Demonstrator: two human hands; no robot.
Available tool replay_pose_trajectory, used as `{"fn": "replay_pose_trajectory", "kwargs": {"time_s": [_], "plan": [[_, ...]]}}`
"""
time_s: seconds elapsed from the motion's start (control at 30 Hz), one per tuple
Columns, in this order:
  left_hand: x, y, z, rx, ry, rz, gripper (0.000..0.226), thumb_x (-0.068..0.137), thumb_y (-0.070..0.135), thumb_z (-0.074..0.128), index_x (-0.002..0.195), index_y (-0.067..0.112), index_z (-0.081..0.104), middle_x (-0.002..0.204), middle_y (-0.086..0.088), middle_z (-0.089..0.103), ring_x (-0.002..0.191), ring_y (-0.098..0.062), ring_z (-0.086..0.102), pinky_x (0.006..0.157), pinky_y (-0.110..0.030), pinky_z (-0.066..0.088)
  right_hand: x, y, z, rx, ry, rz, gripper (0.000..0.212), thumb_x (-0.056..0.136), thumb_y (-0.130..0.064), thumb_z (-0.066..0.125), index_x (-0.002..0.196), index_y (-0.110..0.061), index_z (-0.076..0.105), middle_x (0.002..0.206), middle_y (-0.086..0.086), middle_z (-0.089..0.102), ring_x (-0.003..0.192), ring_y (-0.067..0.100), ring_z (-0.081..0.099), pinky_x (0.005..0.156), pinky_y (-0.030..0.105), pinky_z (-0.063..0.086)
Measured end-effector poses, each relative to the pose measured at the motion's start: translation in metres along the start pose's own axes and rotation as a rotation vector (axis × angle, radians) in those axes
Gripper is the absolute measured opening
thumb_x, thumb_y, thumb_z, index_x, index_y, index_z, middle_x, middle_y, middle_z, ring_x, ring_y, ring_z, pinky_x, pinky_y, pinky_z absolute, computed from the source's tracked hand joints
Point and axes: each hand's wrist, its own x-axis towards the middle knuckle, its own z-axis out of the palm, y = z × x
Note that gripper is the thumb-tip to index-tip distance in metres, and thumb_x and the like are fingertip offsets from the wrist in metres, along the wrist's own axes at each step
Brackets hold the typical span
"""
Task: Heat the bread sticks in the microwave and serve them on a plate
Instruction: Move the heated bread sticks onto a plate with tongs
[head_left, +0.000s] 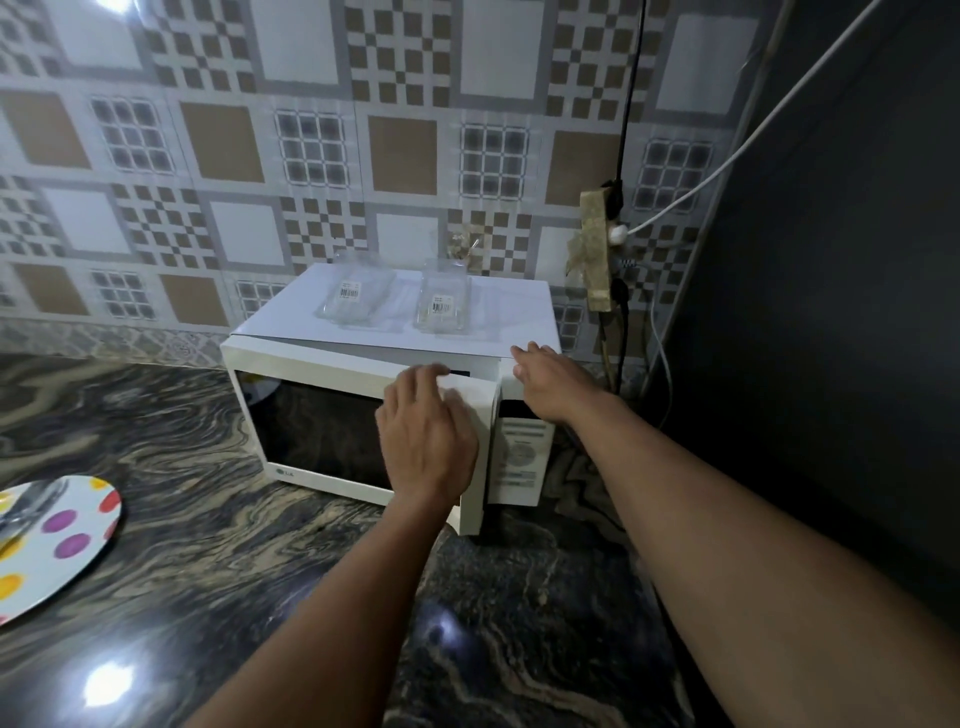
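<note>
Both forearms are reaching up from the bottom of the frame. The left hand (428, 441) is lying flat on the microwave door (322, 431), fingers straight and slightly apart near its free right edge. The right hand (545, 382) is pressing open-fingered on the microwave (519, 312) top, likely bracing a light, slidey box. No bread sticks are showing. Two clear packs (358, 296) are sitting on top, contents unclear. The plate (78, 540) is waiting lower left.

One white microwave (311, 431) stands at centre. Two clear plastic packs lie on its top: left pack (358, 296) at 11 o'clock, right pack (441, 304) at 12. One spotted plate (91, 512) at 8 o'clock. One power strip (596, 249) at 2 o'clock. Two hands: left hand (426, 441), right hand (545, 382).
</note>
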Motion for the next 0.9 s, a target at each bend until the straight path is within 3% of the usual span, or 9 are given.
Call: {"fn": "replay_pose_trajectory", "kwargs": {"time_s": [0.1, 0.2, 0.33, 0.43, 0.53, 0.6, 0.73, 0.9], "plan": [[0.009, 0.004, 0.002, 0.106, -0.32, 0.05, 0.048, 0.106, 0.042, 0.023, 0.147, 0.029, 0.045, 0.157, 0.0, 0.039, 0.15, -0.021, 0.023, 0.12, -0.047, 0.02, 0.004, -0.001, -0.005, -0.006, 0.017, 0.01, 0.041, 0.106, -0.016, 0.031, 0.143, -0.005, 0.043, 0.15, 0.018, 0.041, 0.137, 0.035, 0.038, 0.11, 0.046, 0.034], [0.006, -0.003, -0.003, 0.162, -0.403, 0.059, 0.052, 0.106, 0.048, 0.017, 0.15, 0.035, 0.043, 0.161, 0.003, 0.034, 0.154, -0.017, 0.013, 0.122, -0.05, 0.017, 0.008, -0.006, -0.007, 0.007, 0.004, -0.003, 0.042, 0.104, -0.017, 0.031, 0.141, -0.003, 0.045, 0.149, 0.018, 0.043, 0.135, 0.035, 0.041, 0.109, 0.044, 0.035], [0.0, -0.005, -0.023, 0.111, -0.306, 0.072, 0.05, 0.106, 0.045, 0.022, 0.131, 0.034, 0.064, 0.144, 0.009, 0.056, 0.144, -0.016, 0.037, 0.114, -0.049, 0.032, 0.009, -0.02, -0.005, -0.018, -0.013, -0.035, 0.042, 0.103, -0.02, 0.035, 0.141, -0.003, 0.045, 0.147, 0.017, 0.044, 0.133, 0.035, 0.041, 0.109, 0.05, 0.033], [-0.008, -0.005, -0.048, 0.072, -0.2, 0.048, 0.037, 0.102, 0.037, 0.04, 0.107, 0.026, 0.075, 0.117, 0.008, 0.071, 0.118, -0.015, 0.06, 0.1, -0.039, 0.044, 0.014, -0.04, -0.002, -0.025, -0.01, -0.067, 0.041, 0.103, -0.021, 0.035, 0.139, -0.005, 0.046, 0.143, 0.016, 0.047, 0.129, 0.035, 0.044, 0.108, 0.05, 0.034], [-0.014, -0.007, -0.076, 0.13, -0.203, 0.013, 0.026, 0.095, 0.039, 0.053, 0.096, 0.025, 0.075, 0.098, 0.006, 0.073, 0.092, -0.017, 0.065, 0.078, -0.03, 0.047, 0.018, -0.063, 0.004, -0.016, -0.017, -0.07, 0.043, 0.101, -0.024, 0.037, 0.139, -0.007, 0.045, 0.143, 0.015, 0.047, 0.128, 0.035, 0.045, 0.107, 0.047, 0.034], [-0.019, -0.01, -0.093, 0.139, -0.222, -0.041, 0.023, 0.09, 0.041, 0.057, 0.094, 0.026, 0.074, 0.099, 0.006, 0.072, 0.093, -0.018, 0.065, 0.072, -0.028, 0.044, 0.021, -0.075, 0.007, -0.032, -0.016, -0.079, 0.044, 0.101, -0.025, 0.038, 0.141, -0.007, 0.044, 0.144, 0.014, 0.046, 0.129, 0.035, 0.044, 0.106, 0.047, 0.033], [-0.025, -0.014, -0.125, 0.148, -0.268, -0.119, 0.026, 0.087, 0.034, 0.061, 0.108, 0.023, 0.071, 0.114, 0.002, 0.07, 0.107, -0.022, 0.064, 0.086, -0.034, 0.05, 0.025, -0.092, 0.013, -0.061, -0.014, -0.099, 0.048, 0.103, -0.032, 0.035, 0.145, -0.008, 0.039, 0.148, 0.014, 0.041, 0.133, 0.035, 0.039, 0.109, 0.051, 0.03], [-0.025, -0.022, -0.153, 0.176, -0.352, -0.235, 0.057, 0.083, 0.017, 0.06, 0.14, 0.014, 0.056, 0.149, -0.009, 0.05, 0.14, -0.024, 0.043, 0.111, -0.036, 0.038, 0.033, -0.116, 0.023, -0.083, -0.002, -0.165, 0.051, 0.102, -0.037, 0.033, 0.147, -0.013, 0.036, 0.151, 0.01, 0.038, 0.135, 0.036, 0.035, 0.11, 0.057, 0.026]]}}
